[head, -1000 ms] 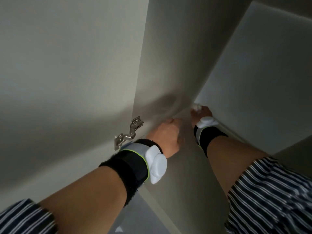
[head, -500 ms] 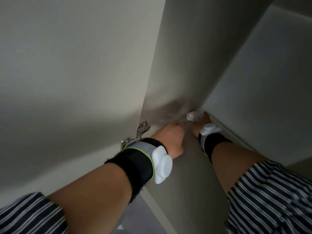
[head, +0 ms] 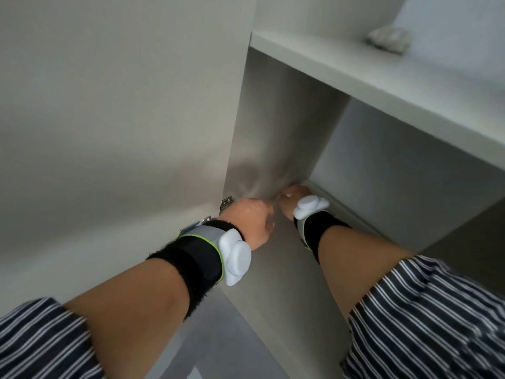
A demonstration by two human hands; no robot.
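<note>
Both my hands reach into the back left corner of a pale cabinet compartment. My left hand [head: 252, 222] is next to the left side panel [head: 276, 127], knuckles up and fingers curled under; anything inside them is hidden. My right hand [head: 293, 199] is pressed into the corner just beyond it, and a small bit of a white wad [head: 288, 195] shows at its fingers. The two hands almost touch. Each wrist wears a black band with a white puck.
A metal hinge [head: 226, 202] sits on the panel's front edge beside my left wrist, with the open door [head: 114, 119] to the left. An upper shelf [head: 382, 77] juts out above, and a crumpled grey-white wad [head: 389, 39] lies on it. The compartment floor [head: 287, 269] stretches toward me.
My view has pulled back and up, so the upper shelf and its wad have come into sight. Both hands stay in the corner; less of the white wad shows.
</note>
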